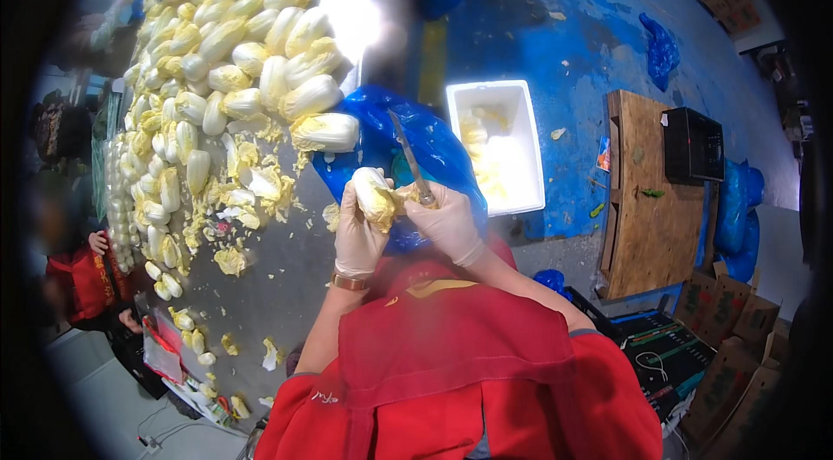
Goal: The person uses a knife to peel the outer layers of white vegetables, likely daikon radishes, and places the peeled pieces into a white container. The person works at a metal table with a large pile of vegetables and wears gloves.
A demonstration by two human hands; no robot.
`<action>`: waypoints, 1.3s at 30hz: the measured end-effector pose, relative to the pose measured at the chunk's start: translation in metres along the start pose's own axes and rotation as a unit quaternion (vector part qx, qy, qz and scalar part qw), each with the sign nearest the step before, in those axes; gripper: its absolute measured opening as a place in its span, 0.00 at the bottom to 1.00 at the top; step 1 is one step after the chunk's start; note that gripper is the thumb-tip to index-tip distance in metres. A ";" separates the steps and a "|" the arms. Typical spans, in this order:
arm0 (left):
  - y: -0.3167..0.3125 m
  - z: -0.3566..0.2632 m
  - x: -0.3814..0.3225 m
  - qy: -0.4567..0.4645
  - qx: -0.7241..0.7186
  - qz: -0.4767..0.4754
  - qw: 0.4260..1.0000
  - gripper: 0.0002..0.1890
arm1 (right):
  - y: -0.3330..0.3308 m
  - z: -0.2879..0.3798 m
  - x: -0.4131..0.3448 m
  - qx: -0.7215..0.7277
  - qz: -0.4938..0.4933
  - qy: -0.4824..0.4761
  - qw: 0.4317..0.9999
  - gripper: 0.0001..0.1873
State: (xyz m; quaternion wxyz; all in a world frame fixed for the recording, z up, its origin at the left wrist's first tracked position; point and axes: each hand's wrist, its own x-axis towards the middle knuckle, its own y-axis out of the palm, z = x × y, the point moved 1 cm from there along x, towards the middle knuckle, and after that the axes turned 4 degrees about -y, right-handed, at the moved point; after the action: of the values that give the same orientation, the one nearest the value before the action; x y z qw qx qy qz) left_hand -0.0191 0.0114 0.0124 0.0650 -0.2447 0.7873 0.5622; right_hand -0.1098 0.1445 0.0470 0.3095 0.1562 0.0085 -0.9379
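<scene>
My gloved left hand (360,240) grips a napa cabbage (374,196), its white side turned up and its yellow leaves toward my right hand. In my gloved right hand (446,220) is a knife (410,157), its blade pointing up and away from me. The thumb and fingers of that hand also touch loose yellow leaf (409,193) at the cabbage's edge. Beneath both hands spreads a blue plastic bag (433,138), which hangs at the table's edge. Another napa cabbage (325,132) lies on the table beside the bag.
Many napa cabbages (221,40) cover the metal table (286,304), with leaf scraps (260,183) nearer me. On the blue floor stand a white foam box (537,154) holding leaves and a wooden pallet (657,219) bearing a black crate (693,144). Another person (88,278) is across the table.
</scene>
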 end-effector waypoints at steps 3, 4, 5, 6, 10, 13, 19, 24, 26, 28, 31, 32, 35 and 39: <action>-0.001 -0.002 -0.001 -0.024 -0.022 0.026 0.999 0.23 | 0.000 0.005 -0.001 0.046 0.002 0.060 0.997 0.11; 0.001 -0.002 -0.002 -0.023 -0.029 0.010 0.999 0.22 | -0.001 0.011 -0.002 0.063 0.007 0.076 0.995 0.11; 0.003 -0.001 -0.003 -0.021 -0.037 -0.007 0.999 0.22 | -0.002 0.019 -0.003 0.081 0.011 0.092 0.992 0.11; 0.006 -0.001 -0.003 -0.010 -0.026 -0.021 0.999 0.22 | -0.004 0.023 -0.003 0.098 0.015 0.107 0.989 0.12; 0.011 -0.001 -0.006 0.027 0.056 -0.044 0.997 0.23 | -0.006 -0.010 0.009 0.163 0.022 0.117 0.979 0.12; 0.014 -0.004 -0.005 0.053 0.157 -0.051 0.985 0.26 | -0.010 -0.003 0.008 0.096 0.015 0.106 0.990 0.14; 0.030 -0.004 -0.007 0.085 0.346 -0.082 0.931 0.26 | -0.015 0.021 -0.003 -0.163 -0.037 -0.205 0.964 0.17; 0.043 -0.003 -0.010 0.115 0.445 -0.088 0.884 0.29 | -0.008 0.027 -0.001 -0.288 0.022 -0.147 0.946 0.17; 0.046 -0.003 -0.011 0.112 0.447 -0.082 0.884 0.30 | -0.011 0.025 0.003 -0.241 0.065 -0.089 0.964 0.17; 0.041 -0.006 -0.011 0.104 0.463 -0.071 0.877 0.31 | -0.009 0.023 0.006 -0.171 0.095 -0.031 0.980 0.18; 0.043 0.003 -0.012 0.061 0.345 -0.024 0.936 0.36 | -0.004 0.010 0.010 -0.037 0.102 0.025 0.994 0.18; 0.039 0.007 -0.010 0.051 0.328 -0.020 0.943 0.38 | -0.002 0.005 0.011 0.007 0.095 0.025 0.995 0.18; 0.037 0.013 -0.011 0.057 0.298 -0.029 0.952 0.39 | -0.002 0.008 0.012 0.033 0.095 0.038 0.994 0.18; 0.028 0.011 -0.009 0.034 0.312 -0.009 0.949 0.39 | -0.005 0.006 0.010 -0.046 0.086 0.039 0.994 0.20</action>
State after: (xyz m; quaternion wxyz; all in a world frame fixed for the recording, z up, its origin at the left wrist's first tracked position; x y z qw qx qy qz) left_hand -0.0260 0.0318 0.0359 0.1160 -0.2383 0.9230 0.2790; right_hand -0.1223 0.1423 0.0497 0.3950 0.1784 0.0505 -0.8998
